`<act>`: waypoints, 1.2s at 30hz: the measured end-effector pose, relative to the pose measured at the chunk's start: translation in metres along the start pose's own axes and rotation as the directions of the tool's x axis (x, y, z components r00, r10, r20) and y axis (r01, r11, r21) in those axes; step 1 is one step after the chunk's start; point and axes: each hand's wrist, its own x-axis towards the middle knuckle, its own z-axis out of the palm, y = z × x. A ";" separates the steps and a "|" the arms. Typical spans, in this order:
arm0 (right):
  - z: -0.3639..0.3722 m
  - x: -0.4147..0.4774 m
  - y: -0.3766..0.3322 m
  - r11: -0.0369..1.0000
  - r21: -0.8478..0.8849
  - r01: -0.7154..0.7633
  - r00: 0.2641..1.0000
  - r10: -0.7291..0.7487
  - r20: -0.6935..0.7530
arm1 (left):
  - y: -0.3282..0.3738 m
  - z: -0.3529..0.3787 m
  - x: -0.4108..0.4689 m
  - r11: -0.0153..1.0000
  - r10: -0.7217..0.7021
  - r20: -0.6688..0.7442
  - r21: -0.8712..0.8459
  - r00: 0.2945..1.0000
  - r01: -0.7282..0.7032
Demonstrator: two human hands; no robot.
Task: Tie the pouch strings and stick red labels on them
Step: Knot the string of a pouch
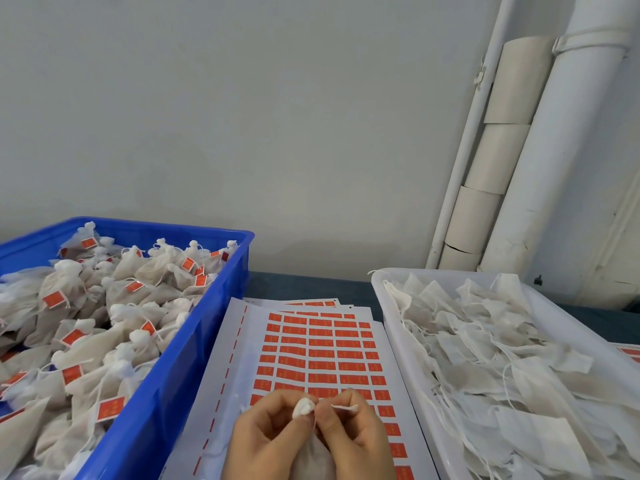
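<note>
Step in hand: tying. Left hand (pixel 263 438) and right hand (pixel 356 441) are working close together, low at the centre, above the label sheet (pixel 242 358). One pouch (pixel 313 460) is hanging between them, its gathered neck (pixel 304 408) poking up at the fingertips. Left grip is clamping on the pouch just below the neck. Right grip is pinching the string (pixel 346 407), whose frayed ends are sticking out past the thumb. Cannot tell whether the knot is cinched, as the fingers are hiding it. No label is showing on this string.

Judging the next move: the knot is wanting a firm pull. Then one hand is needing to let go, peel one of the red labels (pixel 322 355) from the sheet directly beneath, and fold it round the string ends. Thin string and a small sticker are calling for careful fingertip work.

Counts:
- Hands: two.
- Pouch in hand: one.
- Blue crate (pixel 194 358): one, sitting on the left and holding finished pouches (pixel 104 341). They are heaped beyond counting, with well over a dozen stuck labels showing.
- White tray (pixel 394 341): one, sitting on the right and holding flat untied pouches (pixel 502 358), likewise beyond counting.
- Sheets: at least three are lying stacked on the dark bench (pixel 311 289) between the two containers. The corner of another sheet (pixel 628 353) is peeking out past the tray's right side.
- Labels on the top sheet: many rows, some lying hidden under the hands, so no exact count.
</note>
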 end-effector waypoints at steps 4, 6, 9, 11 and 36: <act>-0.003 0.004 0.001 0.998 -0.008 -0.069 0.998 0.069 -0.008 | -0.001 0.010 0.006 0.993 -0.077 -0.246 -0.111 0.966 0.051; -0.004 0.005 0.001 0.995 -0.024 -0.094 0.995 0.094 0.010 | -0.004 0.011 0.009 0.994 -0.093 -0.255 -0.088 0.963 0.072; -0.005 0.007 0.001 0.993 0.000 -0.118 0.992 0.118 0.033 | -0.007 0.007 0.010 0.995 -0.089 -0.261 -0.068 0.961 0.074; -0.006 0.008 0.000 0.991 0.012 -0.136 0.990 0.136 0.042 | -0.010 0.005 0.011 0.995 -0.084 -0.243 -0.073 0.966 0.068; -0.014 0.007 -0.004 0.996 0.064 -0.065 0.993 0.059 0.098 | -0.004 0.008 0.010 0.986 -0.109 -0.251 -0.153 0.962 0.072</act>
